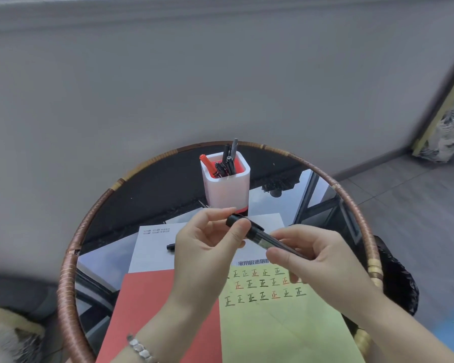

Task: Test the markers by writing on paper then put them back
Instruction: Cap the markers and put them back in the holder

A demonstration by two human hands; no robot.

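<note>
Round dark glossy surface [68, 263] with a wrapped wicker rim, set against a grey wall [168, 87], grey tiled floor [417, 200] to the right, crumpled black bag [399, 279] just beside the rim's right edge, leaf-patterned panel [451, 127] far right, something furry [5, 341] in the bottom left corner.

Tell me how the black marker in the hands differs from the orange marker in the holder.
Colour: the black marker is dark; the orange marker is bright orange.
Support: the left hand and the right hand hold the black marker; the orange marker stands in the white holder, untouched.
Pose: the black marker lies slanted, nearly level; the orange marker leans more upright.
Both are slim.
</note>
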